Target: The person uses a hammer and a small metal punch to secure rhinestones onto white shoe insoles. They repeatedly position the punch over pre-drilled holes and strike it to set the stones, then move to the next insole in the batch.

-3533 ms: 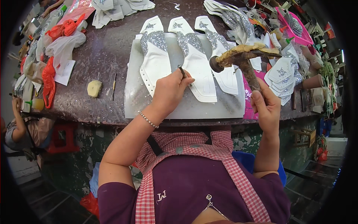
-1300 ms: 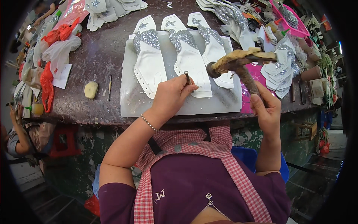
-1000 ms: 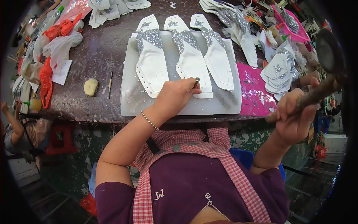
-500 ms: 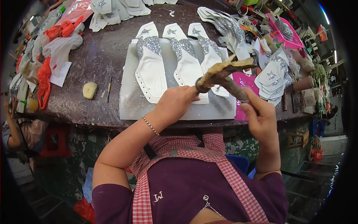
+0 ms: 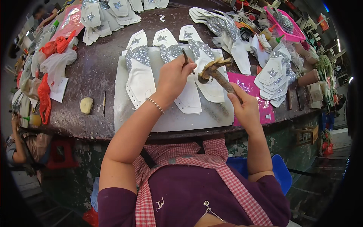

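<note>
clutter rings the dark round worktable (image 5: 94, 87): stacks of white cut pieces with glitter stars (image 5: 106, 15) at the far edge, another stack (image 5: 274, 77) on the right, a pink basket (image 5: 287, 24) beyond it, red and clear plastic bags (image 5: 53, 56) on the left, a pale yellow lump (image 5: 86, 105) beside a thin stick (image 5: 104, 103) near the front rim. a pink sheet (image 5: 251, 85) lies just right of the grey work mat (image 5: 170, 117). another person's arm (image 5: 17, 140) shows low at the left edge, below the table.

on the mat lie three white shoe pieces with silver glitter bands: the left piece (image 5: 140, 77) lies bare, the middle piece (image 5: 185, 98) is partly covered by the left hand (image 5: 174, 77), and the right piece (image 5: 210, 81) sits under the hammer head.

the left hand is closed around a slim dark punch (image 5: 186, 58), pinched between thumb and fingers, its top leaning away from the person, its lower end hidden by the fingers over the middle piece. the wrist wears a bead bracelet (image 5: 155, 105); the forearm reaches up from the lower left.

the right hand (image 5: 245, 108) is wrapped tight around the wooden handle of a worn hammer (image 5: 217, 72), whose head hangs just right of the punch, close to it; whether they touch cannot be told. the right forearm rises steeply from the lower right.
</note>
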`<move>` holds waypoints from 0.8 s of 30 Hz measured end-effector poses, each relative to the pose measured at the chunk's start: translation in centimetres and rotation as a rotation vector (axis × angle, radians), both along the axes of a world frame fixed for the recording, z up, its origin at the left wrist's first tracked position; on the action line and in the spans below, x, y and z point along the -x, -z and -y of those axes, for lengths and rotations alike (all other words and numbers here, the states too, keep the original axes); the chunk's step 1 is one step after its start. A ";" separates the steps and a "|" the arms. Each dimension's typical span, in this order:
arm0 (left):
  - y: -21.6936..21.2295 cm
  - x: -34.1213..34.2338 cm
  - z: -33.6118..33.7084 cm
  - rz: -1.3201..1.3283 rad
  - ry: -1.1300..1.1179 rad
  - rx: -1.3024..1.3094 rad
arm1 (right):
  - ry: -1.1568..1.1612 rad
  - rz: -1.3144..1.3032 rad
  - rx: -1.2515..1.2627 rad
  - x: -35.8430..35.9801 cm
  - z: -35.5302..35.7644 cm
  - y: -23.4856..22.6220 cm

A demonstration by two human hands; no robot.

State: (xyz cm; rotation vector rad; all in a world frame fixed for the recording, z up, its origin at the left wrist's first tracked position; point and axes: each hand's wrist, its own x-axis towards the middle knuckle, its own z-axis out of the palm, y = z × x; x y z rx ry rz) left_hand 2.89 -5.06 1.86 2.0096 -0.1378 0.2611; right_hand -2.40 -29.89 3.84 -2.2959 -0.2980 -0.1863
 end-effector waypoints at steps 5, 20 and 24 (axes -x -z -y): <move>1.5 -1.9 0.8 -0.043 -0.015 0.052 | -0.006 -0.049 -0.034 -0.3 0.6 1.1; 2.5 -1.9 0.6 -0.064 -0.015 -0.019 | -0.014 -0.140 -0.288 -1.1 1.6 2.9; 2.8 -1.9 0.6 0.014 -0.003 -0.058 | 0.024 -0.293 -0.314 -1.2 1.9 1.4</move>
